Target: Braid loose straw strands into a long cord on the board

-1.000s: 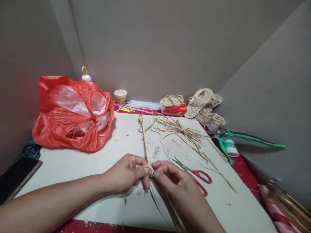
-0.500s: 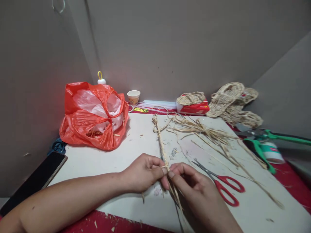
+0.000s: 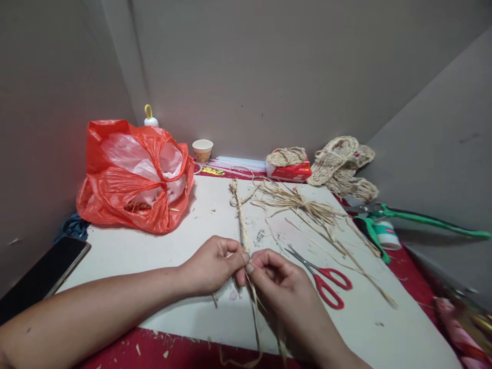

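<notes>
A thin braided straw cord [image 3: 241,220] runs up the white board from my fingers to a knotted, looped far end. My left hand [image 3: 217,264] pinches the near end of it between thumb and fingers. Right beside it, my right hand [image 3: 274,279] is closed on the straw strands at the same spot, the thumbs almost touching. Loose strands [image 3: 253,307] hang from the grip toward the board's front edge. Red-handled scissors [image 3: 323,274] lie slightly spread to the right of my right hand. Behind them rests a bundle of dry straw strands [image 3: 307,205].
A red plastic bag [image 3: 111,179] stands at the left, with a phone [image 3: 46,277] in front. Along the back are a paper cup [image 3: 202,151], a red packet [image 3: 290,171] and woven straw soles [image 3: 332,159]. Green-handled shears [image 3: 423,215] and a white tub [image 3: 387,236] sit at the right.
The whole view has shifted, so everything appears further left. Both hands keep their pinch on the cord; the loose strands below now hang differently, one curling near the front edge.
</notes>
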A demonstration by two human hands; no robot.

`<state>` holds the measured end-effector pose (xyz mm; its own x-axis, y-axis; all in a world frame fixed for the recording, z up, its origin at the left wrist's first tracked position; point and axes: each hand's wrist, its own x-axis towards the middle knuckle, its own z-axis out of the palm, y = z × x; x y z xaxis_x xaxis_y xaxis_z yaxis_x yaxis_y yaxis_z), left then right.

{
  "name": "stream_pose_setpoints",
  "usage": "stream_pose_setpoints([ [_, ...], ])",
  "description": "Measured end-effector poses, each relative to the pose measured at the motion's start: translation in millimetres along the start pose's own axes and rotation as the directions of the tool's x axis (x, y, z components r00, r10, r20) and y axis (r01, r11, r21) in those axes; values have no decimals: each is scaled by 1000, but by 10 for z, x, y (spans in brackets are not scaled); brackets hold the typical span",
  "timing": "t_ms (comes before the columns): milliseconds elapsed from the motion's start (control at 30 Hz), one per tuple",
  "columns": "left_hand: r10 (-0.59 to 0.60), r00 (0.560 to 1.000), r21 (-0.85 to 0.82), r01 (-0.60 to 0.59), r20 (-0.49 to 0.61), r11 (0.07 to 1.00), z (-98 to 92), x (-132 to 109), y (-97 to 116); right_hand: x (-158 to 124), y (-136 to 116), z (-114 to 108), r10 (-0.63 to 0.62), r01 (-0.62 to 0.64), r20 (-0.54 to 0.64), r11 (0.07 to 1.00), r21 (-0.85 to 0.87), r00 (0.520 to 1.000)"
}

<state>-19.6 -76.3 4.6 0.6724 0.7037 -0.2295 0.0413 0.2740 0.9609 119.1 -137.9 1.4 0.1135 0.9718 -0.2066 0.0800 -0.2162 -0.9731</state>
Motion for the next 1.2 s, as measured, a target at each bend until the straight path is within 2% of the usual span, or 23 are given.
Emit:
stream_pose_setpoints([
  [67, 4, 1000, 15, -5, 21, 1000, -19, -1, 10, 22, -29, -36, 81, -88, 67, 990, 107, 994],
  [133, -9, 999, 36, 7, 45, 999, -46, 0, 16, 48, -80, -74, 98, -119, 131, 980, 159, 986],
  [200, -39, 997, 49, 36, 69, 998, -75, 4, 20, 67, -142, -106, 113, -144, 224, 982, 126, 968],
  [333, -107, 987, 54, 101, 120, 993, -127, 21, 59, 100, -214, -163, 115, -140, 437, 990, 24, 892],
  [433, -137, 977, 61, 128, 164, 990, -159, 33, 111, 140, -181, -206, 172, -212, 518, 977, 18, 838],
  [500, -140, 972, 62, 130, 191, 989, -180, 40, 128, 165, -148, -218, 220, -285, 532, 958, 42, 818],
  [633, -105, 970, 97, 86, 217, 992, -225, 54, 83, 179, -147, -184, 204, -305, 545, 947, 100, 813],
  [833, -80, 972, 202, 35, 219, 979, -270, 58, 15, 152, -227, -100, 333, -427, 526, 902, 65, 783],
  [933, -75, 975, 243, 22, 210, 970, -282, 46, 43, 143, -242, -42, 349, -431, 498, 901, 55, 793],
  [1033, -54, 977, 334, -18, 206, 943, -287, 21, 89, 141, -215, -2, 327, -421, 453, 899, 122, 829],
  [1133, -51, 971, 413, -53, 235, 909, -273, -17, 140, 144, -162, -8, 311, -407, 405, 896, 177, 860],
  [1200, -53, 966, 428, -63, 252, 902, -250, -47, 178, 143, -137, -24, 307, -404, 400, 895, 187, 864],
])
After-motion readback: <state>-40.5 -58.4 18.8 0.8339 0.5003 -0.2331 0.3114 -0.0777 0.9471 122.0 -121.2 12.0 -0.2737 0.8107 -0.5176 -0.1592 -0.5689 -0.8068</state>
